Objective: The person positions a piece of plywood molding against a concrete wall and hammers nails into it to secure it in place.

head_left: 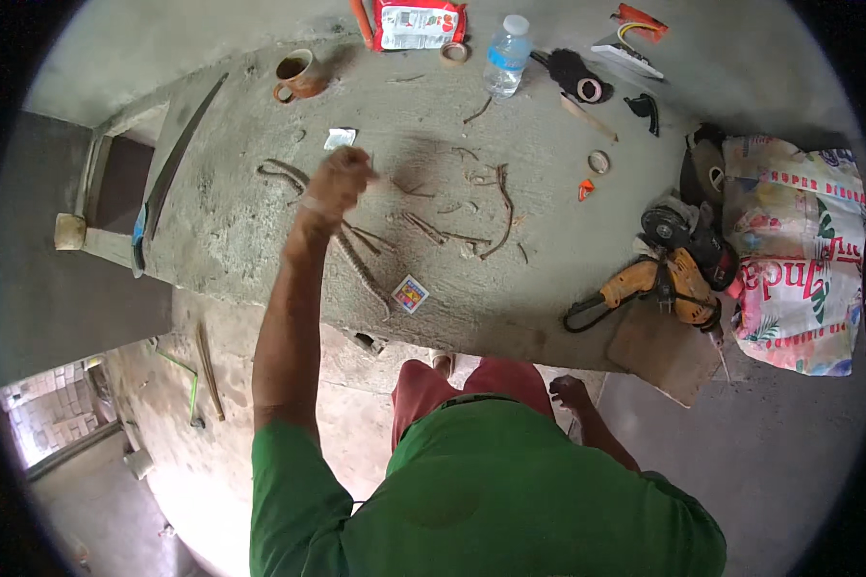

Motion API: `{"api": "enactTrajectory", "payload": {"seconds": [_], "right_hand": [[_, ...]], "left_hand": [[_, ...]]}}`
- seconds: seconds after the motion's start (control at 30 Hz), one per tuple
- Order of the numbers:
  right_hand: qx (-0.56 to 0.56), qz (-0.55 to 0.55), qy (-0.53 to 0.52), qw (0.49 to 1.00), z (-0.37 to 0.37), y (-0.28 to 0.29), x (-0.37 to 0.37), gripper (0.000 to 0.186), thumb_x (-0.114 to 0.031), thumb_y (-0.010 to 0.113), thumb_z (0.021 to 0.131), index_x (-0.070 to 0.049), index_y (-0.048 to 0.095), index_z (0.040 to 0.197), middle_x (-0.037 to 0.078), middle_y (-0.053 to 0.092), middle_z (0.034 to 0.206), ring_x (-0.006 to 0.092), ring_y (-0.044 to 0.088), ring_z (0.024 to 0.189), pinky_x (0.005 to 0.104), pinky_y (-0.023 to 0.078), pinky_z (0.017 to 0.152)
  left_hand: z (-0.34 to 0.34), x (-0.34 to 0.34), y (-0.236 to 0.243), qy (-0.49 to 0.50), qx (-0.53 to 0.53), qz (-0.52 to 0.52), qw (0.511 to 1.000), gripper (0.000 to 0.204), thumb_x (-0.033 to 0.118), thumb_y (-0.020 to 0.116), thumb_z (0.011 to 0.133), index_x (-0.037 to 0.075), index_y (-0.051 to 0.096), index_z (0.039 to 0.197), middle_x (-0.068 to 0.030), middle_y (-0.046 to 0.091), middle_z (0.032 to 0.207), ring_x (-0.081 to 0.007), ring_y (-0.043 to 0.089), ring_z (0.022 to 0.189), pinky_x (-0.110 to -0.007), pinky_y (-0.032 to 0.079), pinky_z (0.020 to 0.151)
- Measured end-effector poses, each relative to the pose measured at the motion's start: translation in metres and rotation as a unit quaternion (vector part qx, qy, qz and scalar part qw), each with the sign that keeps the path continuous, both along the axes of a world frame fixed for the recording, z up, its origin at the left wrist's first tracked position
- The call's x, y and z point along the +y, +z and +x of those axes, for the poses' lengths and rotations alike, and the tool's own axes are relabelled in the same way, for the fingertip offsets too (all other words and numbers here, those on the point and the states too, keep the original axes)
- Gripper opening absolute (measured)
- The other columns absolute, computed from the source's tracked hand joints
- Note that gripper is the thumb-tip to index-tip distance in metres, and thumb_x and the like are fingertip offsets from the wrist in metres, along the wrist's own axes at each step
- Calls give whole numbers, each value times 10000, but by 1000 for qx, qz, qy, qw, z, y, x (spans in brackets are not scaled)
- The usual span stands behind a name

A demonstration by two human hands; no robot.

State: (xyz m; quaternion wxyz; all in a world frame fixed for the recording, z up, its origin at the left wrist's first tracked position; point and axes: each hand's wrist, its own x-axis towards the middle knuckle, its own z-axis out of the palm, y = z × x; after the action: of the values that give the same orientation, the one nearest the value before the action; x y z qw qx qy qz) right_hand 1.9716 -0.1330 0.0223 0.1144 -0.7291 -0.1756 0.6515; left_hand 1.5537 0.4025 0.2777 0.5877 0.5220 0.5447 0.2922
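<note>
My left hand [340, 183] is raised over the concrete slab [250, 226], its fingers curled together and slightly blurred. Whatever it may hold is hidden. Under and beside it a grey rope-like length [361, 274] runs toward the slab's near edge. Thin brown stick-like pieces [423, 229] lie to the right, with a longer bent one [506, 207] beyond. A small white packet [341, 137] rests just past the hand, and a colourful square card [411, 294] near the front edge. My right hand [570, 392] hangs low by my side, fingers loosely apart, holding nothing visible.
At the right are an orange power drill [688, 287], an angle grinder [669, 226] and a printed sack [794, 255]. A water bottle [507, 58], brown mug [300, 75] and red packet [420, 25] stand at the back. A long blade [178, 144] lies left.
</note>
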Motion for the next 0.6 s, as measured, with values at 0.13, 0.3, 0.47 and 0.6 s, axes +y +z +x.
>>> {"api": "enactTrajectory", "payload": {"seconds": [0.13, 0.3, 0.47, 0.6], "right_hand": [[7, -66, -53, 996, 4, 12, -8, 122, -223, 625, 914, -115, 634, 969, -19, 591, 767, 83, 512, 570, 258, 365, 481], [107, -79, -119, 984, 24, -8, -8, 106, -251, 589, 952, -153, 619, 979, -25, 556, 778, 88, 496, 609, 297, 355, 502], [23, -84, -76, 993, 42, -37, -29, 286, -295, 585, 955, -108, 587, 1171, 71, 701, 1082, 234, 669, 826, 422, 489, 628], [76, 22, -96, 992, 53, -64, -42, 273, -261, 567, 959, -97, 607, 1174, 65, 703, 1154, 240, 690, 861, 396, 503, 663]], "left_hand": [[52, 41, 38, 58, -225, -8, 972, 217, 138, 577, 942, 13, 591, 1118, -40, 609, 844, -162, 563, 677, -297, 488, 639], [57, 138, -19, 101, -406, -62, 906, 125, 126, 627, 910, 28, 640, 986, -84, 617, 843, -252, 622, 746, -401, 544, 719], [110, 166, -55, -92, 533, 377, 752, 126, 179, 678, 838, 71, 715, 891, -182, 680, 1038, -366, 659, 922, -444, 544, 817], [124, 146, -79, -18, 559, 468, 684, 251, 173, 542, 895, 63, 659, 1088, -223, 606, 1238, -334, 595, 1147, -417, 508, 939]]}}
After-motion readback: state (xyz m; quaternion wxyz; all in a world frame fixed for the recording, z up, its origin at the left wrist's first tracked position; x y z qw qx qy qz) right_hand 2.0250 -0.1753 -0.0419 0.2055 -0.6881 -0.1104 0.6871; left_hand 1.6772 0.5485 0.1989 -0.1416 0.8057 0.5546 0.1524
